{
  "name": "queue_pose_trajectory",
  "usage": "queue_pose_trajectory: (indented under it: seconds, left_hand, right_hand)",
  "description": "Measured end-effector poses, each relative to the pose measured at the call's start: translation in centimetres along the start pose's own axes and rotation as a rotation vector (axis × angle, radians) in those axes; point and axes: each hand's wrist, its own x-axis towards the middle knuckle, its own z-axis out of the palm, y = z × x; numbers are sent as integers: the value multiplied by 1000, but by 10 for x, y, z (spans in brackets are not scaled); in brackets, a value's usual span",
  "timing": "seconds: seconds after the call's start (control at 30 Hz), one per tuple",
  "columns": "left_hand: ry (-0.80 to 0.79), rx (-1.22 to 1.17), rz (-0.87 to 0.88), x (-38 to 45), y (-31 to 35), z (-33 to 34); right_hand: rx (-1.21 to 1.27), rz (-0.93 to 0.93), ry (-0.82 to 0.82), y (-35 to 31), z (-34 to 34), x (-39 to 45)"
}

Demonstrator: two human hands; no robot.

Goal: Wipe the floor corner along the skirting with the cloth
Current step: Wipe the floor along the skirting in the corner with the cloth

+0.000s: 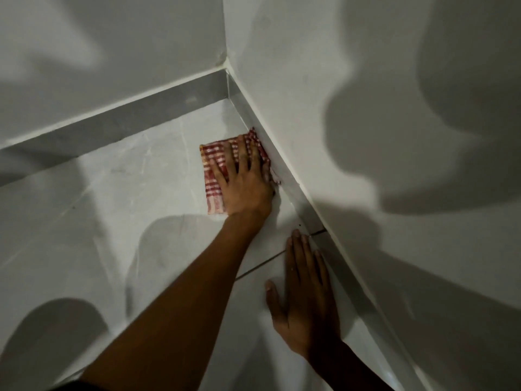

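Observation:
A red-and-white checked cloth [212, 165] lies flat on the pale floor tile, its right edge bunched against the grey skirting [293, 190] of the right wall. My left hand [244, 185] presses down on the cloth with fingers spread, covering its right half. The floor corner [229, 102] lies a short way beyond the cloth. My right hand [304, 300] rests palm down on the floor nearer to me, fingers together alongside the same skirting, holding nothing.
A second grey skirting [124, 121] runs along the left wall to the corner. White walls rise on both sides, crossed by large shadows. A dark grout line [262, 263] crosses the floor between my hands. Bare tile [112, 198] spreads to the left.

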Motion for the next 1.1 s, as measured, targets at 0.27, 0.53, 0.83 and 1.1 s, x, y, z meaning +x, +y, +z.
queue_pose_trajectory:
  seconds: [0.27,0.53,0.83,1.1]
  left_hand:
    - [41,-8,15,-34,12,8]
    - [69,-57,-29,-40,17,13]
    - [49,10,16,-54,21,14]
    - [165,-19,98,-23,6,6]
  right_hand:
    - [34,10,10,0,-2,0]
    - [47,13,35,0,-2,0]
    - [75,34,22,-1,0,-3]
    - [33,-14,1,0,-4,2]
